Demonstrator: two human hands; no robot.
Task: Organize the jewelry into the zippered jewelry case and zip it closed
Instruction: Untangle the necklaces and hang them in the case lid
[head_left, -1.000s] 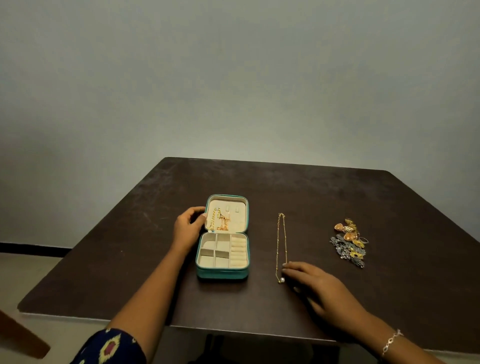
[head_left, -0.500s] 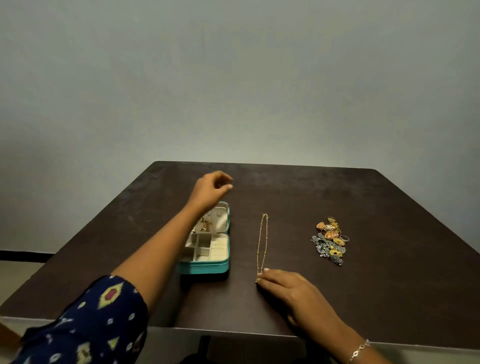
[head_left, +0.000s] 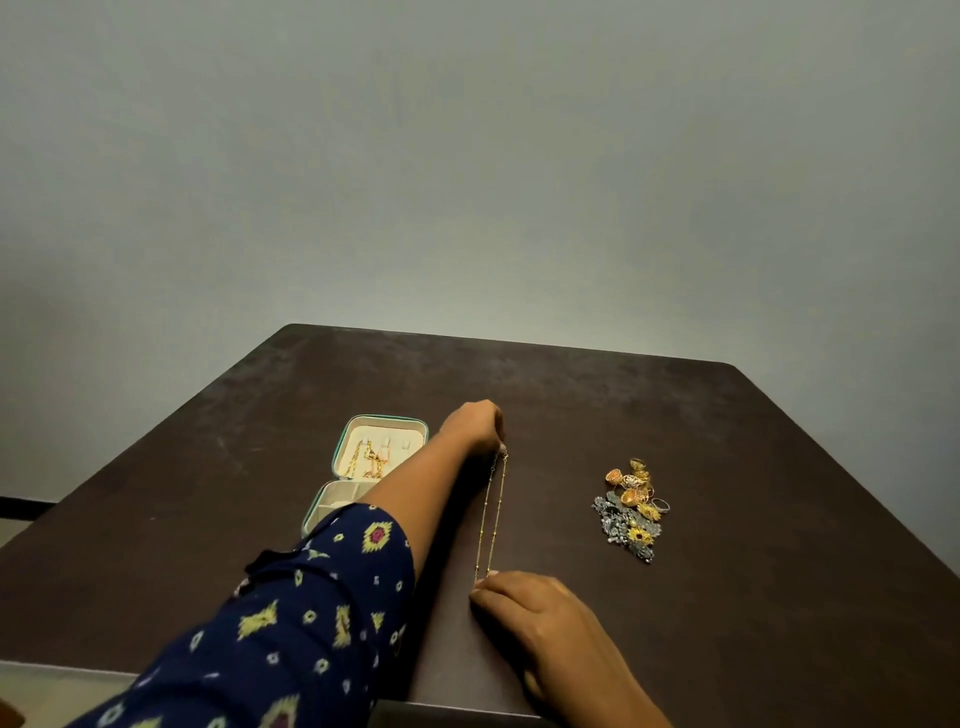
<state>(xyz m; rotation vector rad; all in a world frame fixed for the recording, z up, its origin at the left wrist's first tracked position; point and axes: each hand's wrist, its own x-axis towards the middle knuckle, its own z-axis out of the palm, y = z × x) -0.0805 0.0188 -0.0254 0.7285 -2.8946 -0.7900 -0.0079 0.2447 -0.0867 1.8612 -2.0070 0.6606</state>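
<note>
Gold chain necklace pinched at both ends: left hand at clasp, right hand pressing the near end on the bench. Lifted unevenly, it may kink or snag the open jewelry case.

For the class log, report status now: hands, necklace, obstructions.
Left hand pinching necklace far end; right hand pinning near end. Case open, chain inside. Loose jewelry pile waiting. Left forearm crosses case.

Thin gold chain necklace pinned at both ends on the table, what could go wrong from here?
1. The thin gold chain necklace lies doubled; lifted by the left hand at its far end alone, its strands may tangle.
2. The left forearm crosses the open teal zippered jewelry case and could nudge it.
3. The right hand pinning the near end could strain the chain.
</note>
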